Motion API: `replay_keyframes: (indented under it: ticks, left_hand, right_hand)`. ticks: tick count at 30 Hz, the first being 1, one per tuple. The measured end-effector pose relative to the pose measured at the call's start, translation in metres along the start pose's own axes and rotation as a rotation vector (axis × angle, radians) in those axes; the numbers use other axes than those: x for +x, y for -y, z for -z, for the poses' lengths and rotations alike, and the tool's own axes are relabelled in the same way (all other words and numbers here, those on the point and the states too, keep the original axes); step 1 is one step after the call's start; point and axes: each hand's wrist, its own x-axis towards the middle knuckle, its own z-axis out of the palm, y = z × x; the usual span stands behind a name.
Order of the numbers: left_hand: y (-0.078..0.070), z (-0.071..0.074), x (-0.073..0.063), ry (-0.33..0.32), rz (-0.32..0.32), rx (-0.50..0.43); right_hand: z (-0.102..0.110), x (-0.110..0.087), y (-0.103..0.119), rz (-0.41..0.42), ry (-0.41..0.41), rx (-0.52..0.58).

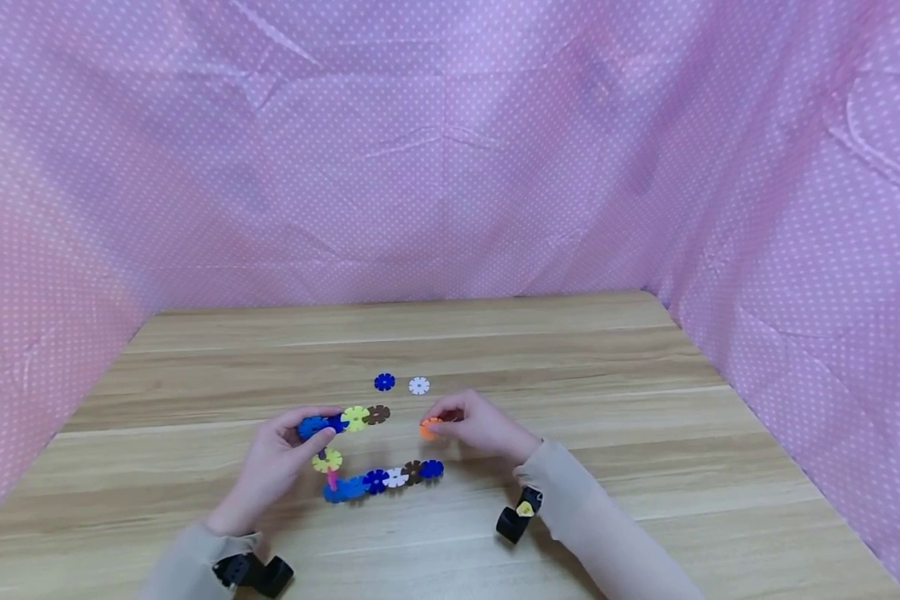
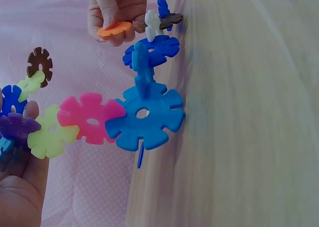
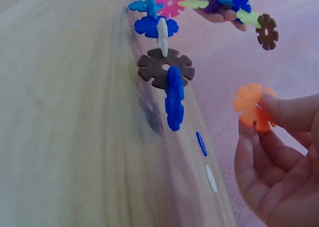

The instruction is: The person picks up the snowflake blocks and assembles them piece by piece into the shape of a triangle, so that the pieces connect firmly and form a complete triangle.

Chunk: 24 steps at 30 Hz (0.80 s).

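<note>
My left hand (image 1: pixel 270 462) holds a U-shaped chain of notched plastic snowflake discs at its far left corner, thumb on the blue discs (image 1: pixel 312 427). From there an upper arm runs right through a yellow disc (image 1: pixel 356 418) to a brown disc (image 1: pixel 378 414) at its free end. A pink disc (image 2: pixel 91 117) and a light blue disc (image 2: pixel 144 116) link down to the lower arm, which ends in a dark blue disc (image 3: pixel 174 98). My right hand (image 1: pixel 483 427) pinches an orange snowflake disc (image 3: pixel 255 106) between thumb and fingers, apart from the brown end.
A loose dark blue disc (image 1: pixel 384 382) and a loose white disc (image 1: pixel 418 386) lie flat on the wooden table (image 1: pixel 570 358) beyond the chain. Pink dotted cloth (image 1: pixel 420 167) surrounds the table at the back and sides. Each wrist wears a black camera mount (image 1: pixel 521 512).
</note>
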Motion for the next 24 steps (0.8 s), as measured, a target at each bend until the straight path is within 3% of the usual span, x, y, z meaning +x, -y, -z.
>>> replay_keyframes:
  ticks: [11, 19, 24]
  left_hand:
    - [0.0, -0.014, 0.005, 0.014, -0.006, -0.043]
    - [-0.005, -0.024, 0.008, 0.074, 0.001, -0.108]
    - [-0.008, -0.029, 0.01, 0.095, 0.022, -0.101]
  right_hand:
    - [-0.002, -0.01, 0.008, -0.023, -0.08, 0.088]
    - [-0.005, -0.012, 0.008, 0.03, -0.102, 0.13]
    - [-0.004, -0.013, 0.009, 0.064, -0.139, 0.125]
